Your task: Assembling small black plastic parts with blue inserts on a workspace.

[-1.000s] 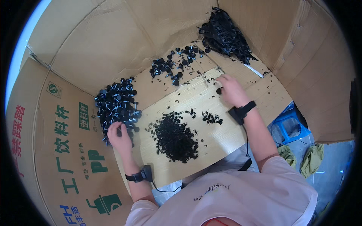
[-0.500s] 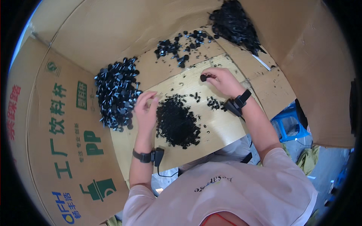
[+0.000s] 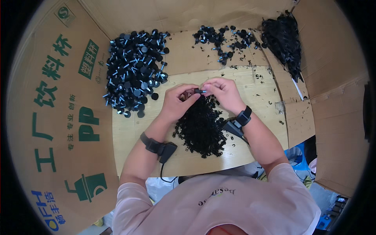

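Note:
Above the top of a heap of small black rings and clips (image 3: 201, 131), my two hands meet. My left hand (image 3: 178, 102) is closed, its thumb and fingers pinching a black-headed bolt (image 3: 198, 91) whose shaft points right. At the end of that shaft, the fingertips of my right hand (image 3: 224, 95) are pressed together; whatever small part is between them is hidden. To the left of my left hand lies a large pile of black-headed bolts (image 3: 135, 70) with shiny metal shafts, tumbled in all directions.
A smaller scatter of black-headed parts (image 3: 225, 43) lies at the back. At the far right is a heap of thin black scraps (image 3: 282, 41) beside a white strip (image 3: 297, 90). Cardboard walls (image 3: 337, 98) enclose the board (image 3: 258, 141) at left, back and right.
My right hand has come in from the right with the black-headed part. My left hand has moved toward it and now holds the bolt. The whole view has turned and shifted.

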{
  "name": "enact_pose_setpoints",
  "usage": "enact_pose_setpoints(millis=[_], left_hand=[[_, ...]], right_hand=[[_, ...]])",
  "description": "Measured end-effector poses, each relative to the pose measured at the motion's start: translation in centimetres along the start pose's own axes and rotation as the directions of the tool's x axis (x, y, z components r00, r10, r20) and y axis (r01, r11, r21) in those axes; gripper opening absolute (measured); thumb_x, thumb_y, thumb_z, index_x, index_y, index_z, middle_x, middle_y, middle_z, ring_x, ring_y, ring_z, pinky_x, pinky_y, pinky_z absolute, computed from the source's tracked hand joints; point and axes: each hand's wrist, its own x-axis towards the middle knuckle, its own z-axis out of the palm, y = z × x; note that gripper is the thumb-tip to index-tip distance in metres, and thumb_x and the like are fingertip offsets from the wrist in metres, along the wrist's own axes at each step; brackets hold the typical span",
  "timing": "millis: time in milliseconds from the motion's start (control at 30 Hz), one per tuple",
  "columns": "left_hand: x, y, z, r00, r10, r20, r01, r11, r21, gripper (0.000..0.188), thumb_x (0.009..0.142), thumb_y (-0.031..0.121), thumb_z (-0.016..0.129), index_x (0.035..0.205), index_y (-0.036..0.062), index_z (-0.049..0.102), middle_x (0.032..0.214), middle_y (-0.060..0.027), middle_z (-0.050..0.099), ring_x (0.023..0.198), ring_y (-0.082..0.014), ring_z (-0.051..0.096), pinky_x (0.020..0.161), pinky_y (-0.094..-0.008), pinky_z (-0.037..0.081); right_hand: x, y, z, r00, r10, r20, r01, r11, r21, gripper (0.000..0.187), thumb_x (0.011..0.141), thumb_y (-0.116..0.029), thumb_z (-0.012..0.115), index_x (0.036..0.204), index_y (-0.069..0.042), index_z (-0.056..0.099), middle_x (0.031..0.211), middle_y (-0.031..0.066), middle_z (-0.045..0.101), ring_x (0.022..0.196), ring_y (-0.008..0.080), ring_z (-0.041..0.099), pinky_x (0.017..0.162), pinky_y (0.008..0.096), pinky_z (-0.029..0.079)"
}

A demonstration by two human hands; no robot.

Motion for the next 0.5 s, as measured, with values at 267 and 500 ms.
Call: enact_pose_setpoints(millis=[267,500], left_hand=[[0.0,-0.2,0.2,0.997,0.066,-0.047,-0.073,0.982,-0.173,0.023,0.085,0.0,0.066,0.108,-0.0016,0.063,0.095,-0.0061,0.065,0.084,-0.0102,0.061,0.071,-0.0226,0.049],[-0.2,1.0,0.5,0.995,-0.046,-0.087,0.038,0.995,-0.096,0.019,0.092,0.01,0.06,0.105,-0.0031,0.065,0.087,-0.0082,0.07,0.075,-0.0127,0.067,0.064,-0.0224,0.05]], right_hand=[[-0.3,0.3,-0.1,0.979,-0.187,0.079,0.196,0.974,-0.118,0.025,0.089,-0.002,0.056,0.113,0.001,0.063,0.102,0.0109,0.069,0.091,0.0143,0.064,0.082,0.0286,0.051],[-1.1,-0.6,0.4,0.988,-0.153,0.037,0.156,0.982,-0.102,0.028,0.083,0.0,0.062,0.111,-0.002,0.065,0.101,0.0085,0.069,0.085,0.014,0.063,0.079,0.028,0.05]])
